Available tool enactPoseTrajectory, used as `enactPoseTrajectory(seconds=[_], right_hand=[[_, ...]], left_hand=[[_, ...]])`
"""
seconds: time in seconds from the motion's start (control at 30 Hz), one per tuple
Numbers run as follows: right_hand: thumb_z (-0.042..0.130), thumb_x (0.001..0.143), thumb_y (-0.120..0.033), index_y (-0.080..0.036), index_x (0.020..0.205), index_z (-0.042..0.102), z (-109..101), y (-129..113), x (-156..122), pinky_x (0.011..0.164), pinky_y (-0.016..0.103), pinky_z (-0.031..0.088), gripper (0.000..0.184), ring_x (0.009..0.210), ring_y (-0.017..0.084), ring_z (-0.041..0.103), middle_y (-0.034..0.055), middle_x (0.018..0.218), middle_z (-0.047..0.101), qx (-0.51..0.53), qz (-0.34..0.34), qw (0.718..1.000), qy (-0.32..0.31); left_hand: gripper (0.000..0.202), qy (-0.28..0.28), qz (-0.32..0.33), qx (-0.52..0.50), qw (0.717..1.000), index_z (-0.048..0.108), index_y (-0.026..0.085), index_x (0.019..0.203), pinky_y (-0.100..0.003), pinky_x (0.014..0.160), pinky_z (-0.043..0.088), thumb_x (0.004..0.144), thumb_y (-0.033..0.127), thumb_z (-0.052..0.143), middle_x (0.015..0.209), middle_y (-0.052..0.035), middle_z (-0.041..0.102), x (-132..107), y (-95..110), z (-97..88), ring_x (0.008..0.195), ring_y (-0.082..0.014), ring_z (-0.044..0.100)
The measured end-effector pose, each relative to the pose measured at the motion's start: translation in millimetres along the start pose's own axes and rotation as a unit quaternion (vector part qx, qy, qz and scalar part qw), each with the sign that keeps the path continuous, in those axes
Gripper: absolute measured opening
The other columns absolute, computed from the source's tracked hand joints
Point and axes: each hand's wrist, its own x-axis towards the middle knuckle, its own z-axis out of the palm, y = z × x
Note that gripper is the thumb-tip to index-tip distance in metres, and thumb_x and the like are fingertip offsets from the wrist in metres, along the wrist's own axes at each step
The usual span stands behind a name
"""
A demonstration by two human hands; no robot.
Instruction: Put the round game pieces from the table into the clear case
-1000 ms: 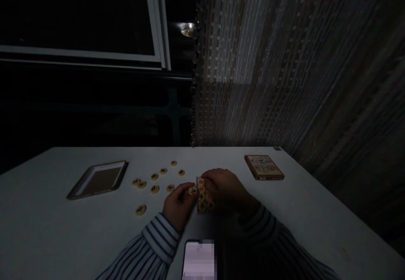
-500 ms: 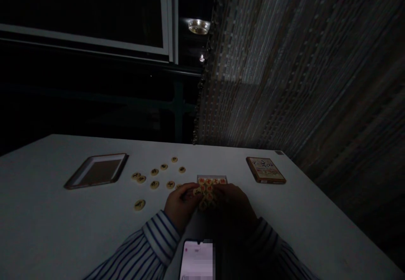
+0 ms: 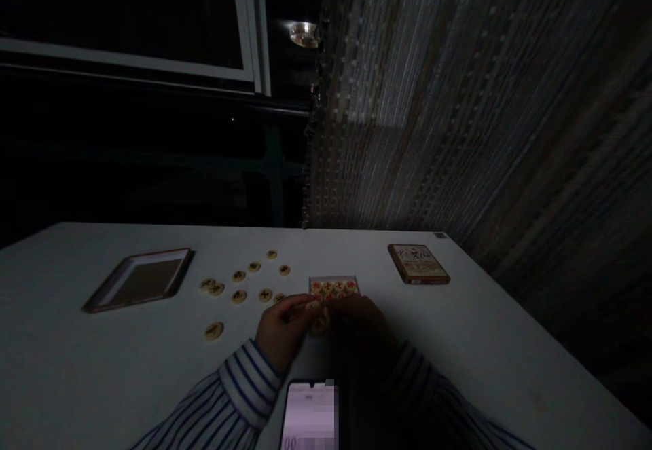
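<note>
A small shallow box (image 3: 333, 278) stands before me, with rows of round Chinese chess pieces (image 3: 329, 286) lettered in red inside it. At its left front side my left hand (image 3: 282, 328) pinches a chess piece (image 3: 312, 307) between thumb and fingers. From the right, my right hand (image 3: 364, 324) reaches over the box with bent fingers close together; deep shadow hides its fingertips and whatever they hold. Between the hands lies another piece (image 3: 319, 326) with dark lettering. Both hands cover the front of the box.
Several loose dark-lettered pieces (image 3: 239, 296) lie to the left on the white table (image 3: 127, 368). Beyond them is an open tray-like lid (image 3: 140, 279). A flat printed box (image 3: 418, 264) rests at the right. A lit phone (image 3: 308, 416) lies near me. A bead curtain (image 3: 407, 97) hangs behind.
The view has shifted a little, so everything sits further left. The left fingers, with the piece, have come closer to the right fingers over the box. The loose pieces stay in place.
</note>
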Motion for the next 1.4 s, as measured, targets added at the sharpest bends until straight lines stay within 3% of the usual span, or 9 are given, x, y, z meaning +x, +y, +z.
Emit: enactPoseTrajectory(seconds=[0.23,0.4,0.57,0.7,0.97,1.2,1.4], right_hand=[[0.035,0.085,-0.025,-0.018,0.084,0.061,0,-3,-2,0.059,0.026,0.032,0.027,0.063,0.014,0.052,0.0048,0.072,0.063,-0.015,-0.02,0.998,0.05],[0.036,0.084,-0.024,-0.019,0.08,0.061,1,-3,0,0.057,0.025,0.032,0.025,0.06,0.013,0.052,0.0031,0.068,0.062,-0.014,-0.011,1.0,0.02],[0.038,0.083,-0.026,-0.019,0.083,0.062,4,0,-1,0.057,0.024,0.035,0.025,0.061,0.014,0.054,0.0042,0.071,0.064,-0.011,-0.008,0.999,0.036],[0.037,0.084,-0.03,-0.019,0.087,0.062,0,-1,1,0.055,0.022,0.038,0.027,0.059,0.013,0.056,0.0047,0.072,0.065,0.019,0.004,0.999,0.046],[0.04,0.082,-0.026,-0.023,0.084,0.064,-10,-4,6,0.056,0.021,0.046,0.024,0.066,0.013,0.061,0.0026,0.078,0.067,0.118,0.035,0.992,0.003],[0.042,0.082,-0.028,-0.02,0.096,0.062,2,2,-1,0.073,0.027,0.048,0.026,0.084,0.016,0.06,0.0058,0.093,0.065,0.167,0.085,0.981,0.048],[0.044,0.081,-0.029,-0.02,0.096,0.062,15,11,-5,0.072,0.029,0.048,0.025,0.082,0.016,0.06,0.0057,0.091,0.066,0.182,0.075,0.978,0.065]], left_hand=[[0.021,0.007,0.0,-0.01,1.0,0.066,0.014,0.075,-0.022,0.066,0.051,0.059,0.027,0.068,0.073,-0.0038,0.07,1,-3,-1.3,0.07,-0.0144,0.064],[0.018,-0.006,-0.006,-0.016,1.0,0.067,0.015,0.073,-0.021,0.066,0.05,0.061,0.028,0.065,0.072,-0.0028,0.07,0,2,0.2,0.07,-0.0141,0.064],[0.021,-0.023,0.005,0.011,1.0,0.067,0.016,0.079,-0.022,0.069,0.05,0.065,0.03,0.061,0.077,-0.0034,0.07,-2,2,-0.9,0.075,-0.0147,0.063],[0.025,-0.036,0.0,-0.001,0.999,0.066,0.015,0.083,-0.023,0.069,0.05,0.066,0.033,0.06,0.08,-0.0044,0.07,-2,0,-1.8,0.075,-0.0153,0.063],[0.028,-0.046,-0.019,-0.04,0.998,0.065,0.014,0.084,-0.025,0.068,0.05,0.063,0.032,0.063,0.08,-0.0056,0.07,-4,-2,1.1,0.074,-0.0165,0.064],[0.022,-0.031,-0.009,-0.028,0.999,0.066,0.014,0.078,-0.022,0.068,0.051,0.061,0.028,0.065,0.075,-0.004,0.07,-4,1,1.5,0.073,-0.0151,0.064],[0.02,-0.019,-0.009,-0.027,0.999,0.066,0.015,0.074,-0.023,0.066,0.052,0.059,0.028,0.066,0.071,-0.0035,0.07,-5,2,1.7,0.07,-0.0157,0.064]])
